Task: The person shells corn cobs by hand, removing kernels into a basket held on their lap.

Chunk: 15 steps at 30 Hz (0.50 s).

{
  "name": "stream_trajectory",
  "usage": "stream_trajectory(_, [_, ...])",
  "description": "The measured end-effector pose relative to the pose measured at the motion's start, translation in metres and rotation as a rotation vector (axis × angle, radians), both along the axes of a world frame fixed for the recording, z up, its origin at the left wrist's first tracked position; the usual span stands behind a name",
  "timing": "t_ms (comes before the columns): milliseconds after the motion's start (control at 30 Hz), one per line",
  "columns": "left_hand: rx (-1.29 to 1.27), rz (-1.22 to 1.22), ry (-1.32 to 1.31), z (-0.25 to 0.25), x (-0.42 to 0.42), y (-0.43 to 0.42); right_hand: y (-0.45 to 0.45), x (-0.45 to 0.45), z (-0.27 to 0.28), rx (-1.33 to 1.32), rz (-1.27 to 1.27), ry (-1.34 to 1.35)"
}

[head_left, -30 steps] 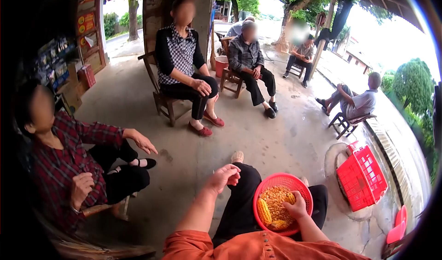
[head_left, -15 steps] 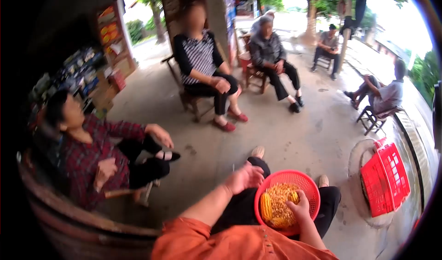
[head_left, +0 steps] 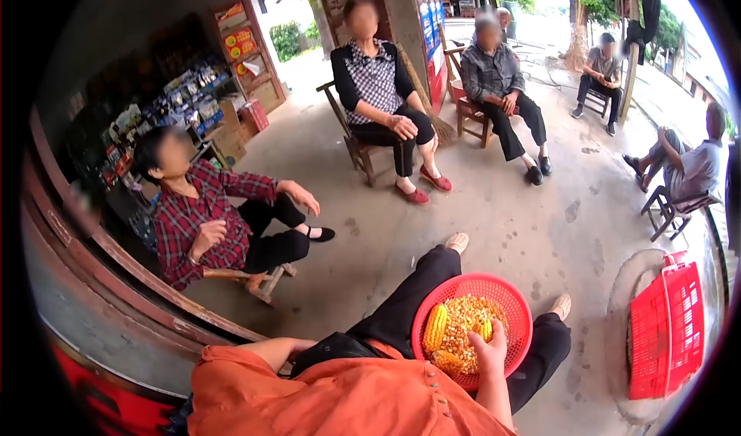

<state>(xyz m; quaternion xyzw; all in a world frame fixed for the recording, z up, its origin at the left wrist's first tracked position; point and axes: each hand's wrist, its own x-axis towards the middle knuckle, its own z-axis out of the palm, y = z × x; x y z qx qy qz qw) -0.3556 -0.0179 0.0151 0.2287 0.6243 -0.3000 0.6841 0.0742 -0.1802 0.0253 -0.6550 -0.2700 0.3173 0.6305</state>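
Note:
On my lap rests a round red plastic basket [head_left: 522,312] with loose yellow corn kernels [head_left: 466,317] in it. My right hand [head_left: 491,349] is closed around a corn cob [head_left: 485,328] at the basket's right side, just over the kernels. Another corn cob [head_left: 436,326] lies along the left inside wall, and a third cob [head_left: 446,361] sits near the basket's front. My left hand [head_left: 297,348] is down by my left hip, beside dark cloth; its fingers are hidden.
A tall red crate [head_left: 668,332] stands on the floor at the right. Several people sit around on chairs; the closest, in a plaid shirt [head_left: 212,212], is on a low wooden stool [head_left: 270,281] at the left. Goods and boxes [head_left: 224,135] are piled behind.
My left hand has moved from beside the basket back to my left hip. The right hand keeps its hold on the cob. The view has shifted, moving the surroundings rightward.

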Motion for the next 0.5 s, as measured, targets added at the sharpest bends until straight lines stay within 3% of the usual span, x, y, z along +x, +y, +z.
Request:
stream_trajectory(167, [0.068, -0.042, 0.120, 0.019, 0.006, -0.004, -0.006, 0.006, -0.016, 0.051, -0.019, 0.196])
stream_trajectory(200, [0.088, -0.052, 0.136, 0.023, 0.008, -0.001, -0.005, 0.006, -0.019, 0.099, -0.043, 0.080])
stream_trajectory(300, [0.182, -0.084, 0.160, 0.030, 0.021, 0.016, -0.003, 0.009, -0.022, 0.092, 0.034, 0.172])
stream_trajectory(400, [0.360, -0.102, 0.052, 0.033, 0.038, 0.039, 0.002, 0.011, -0.028, 0.047, 0.043, 0.164])
stream_trajectory(467, [0.663, -0.051, -0.089, 0.033, 0.056, 0.050, 0.005, 0.009, -0.033, 0.014, 0.072, 0.175])
stream_trajectory(500, [0.659, -0.063, -0.093, 0.031, 0.068, 0.053, 0.005, 0.008, -0.031, 0.012, 0.060, 0.175])
